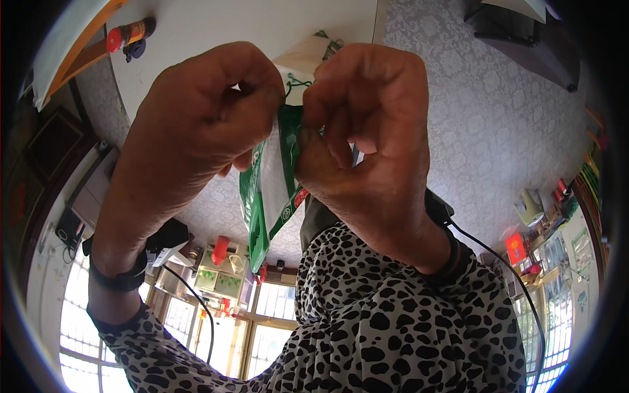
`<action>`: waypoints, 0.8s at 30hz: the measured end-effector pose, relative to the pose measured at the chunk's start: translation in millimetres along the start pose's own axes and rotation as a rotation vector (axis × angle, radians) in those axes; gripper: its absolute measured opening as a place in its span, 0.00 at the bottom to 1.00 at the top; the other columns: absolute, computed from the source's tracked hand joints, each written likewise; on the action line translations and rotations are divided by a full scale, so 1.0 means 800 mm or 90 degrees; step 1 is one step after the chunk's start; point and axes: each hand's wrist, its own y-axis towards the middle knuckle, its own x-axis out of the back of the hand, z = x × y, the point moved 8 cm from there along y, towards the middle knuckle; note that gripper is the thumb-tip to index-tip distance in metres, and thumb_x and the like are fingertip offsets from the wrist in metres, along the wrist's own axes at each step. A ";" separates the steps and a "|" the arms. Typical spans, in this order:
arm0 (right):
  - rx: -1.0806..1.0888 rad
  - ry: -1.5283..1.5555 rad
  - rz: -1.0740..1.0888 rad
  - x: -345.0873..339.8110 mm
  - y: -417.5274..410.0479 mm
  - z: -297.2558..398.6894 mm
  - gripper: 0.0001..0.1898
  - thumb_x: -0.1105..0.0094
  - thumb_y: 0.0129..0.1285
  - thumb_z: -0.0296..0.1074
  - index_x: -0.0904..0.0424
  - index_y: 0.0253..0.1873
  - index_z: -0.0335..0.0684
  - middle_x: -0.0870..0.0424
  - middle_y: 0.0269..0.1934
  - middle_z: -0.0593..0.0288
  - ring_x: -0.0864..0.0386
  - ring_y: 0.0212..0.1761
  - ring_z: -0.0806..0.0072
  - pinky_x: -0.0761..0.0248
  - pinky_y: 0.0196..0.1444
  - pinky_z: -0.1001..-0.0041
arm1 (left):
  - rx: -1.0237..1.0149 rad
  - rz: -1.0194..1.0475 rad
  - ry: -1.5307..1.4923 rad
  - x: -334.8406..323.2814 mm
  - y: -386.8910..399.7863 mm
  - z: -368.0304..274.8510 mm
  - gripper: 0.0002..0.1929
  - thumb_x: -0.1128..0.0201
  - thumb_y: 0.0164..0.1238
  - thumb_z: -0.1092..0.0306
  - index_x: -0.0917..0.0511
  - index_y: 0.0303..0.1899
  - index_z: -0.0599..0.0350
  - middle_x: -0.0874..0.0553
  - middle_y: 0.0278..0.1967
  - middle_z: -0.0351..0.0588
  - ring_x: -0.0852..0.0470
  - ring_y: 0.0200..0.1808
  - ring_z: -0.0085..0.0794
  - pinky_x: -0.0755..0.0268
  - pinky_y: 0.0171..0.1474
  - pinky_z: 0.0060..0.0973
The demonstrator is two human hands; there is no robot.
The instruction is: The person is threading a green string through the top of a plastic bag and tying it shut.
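A green and clear plastic bag [260, 196] hangs between my two hands, its top edge pinched between my fingertips. My left hand [211, 113] has its thumb and forefinger closed at the bag's upper corner. My right hand [366, 123] curls its fingers against the thumb on the other side of the same green edge. A thin green cord [297, 83] shows just above the bag, between the hands. Behind them lies a pale bag or packet [302, 54] with a green tie at its top, partly hidden by my hands. The bag's contents cannot be made out.
A jar with a red lid [130, 34] stands on the pale tabletop [196, 24] at upper left. A dark folded piece of furniture [530, 59] is at upper right on the patterned floor [471, 118]. Shelves with household items [221, 270] stand near the windows. Black cables run beside both forearms.
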 end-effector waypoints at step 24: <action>-0.042 -0.003 0.019 0.007 0.002 0.005 0.29 0.39 0.57 0.15 0.39 0.61 0.41 0.19 0.36 0.65 0.29 0.26 0.93 0.39 0.28 0.88 | -0.333 -0.126 0.316 -0.016 -0.025 -0.043 0.02 0.41 0.72 0.77 0.26 0.39 0.61 0.23 0.32 0.38 0.22 0.32 0.16 0.30 0.36 0.18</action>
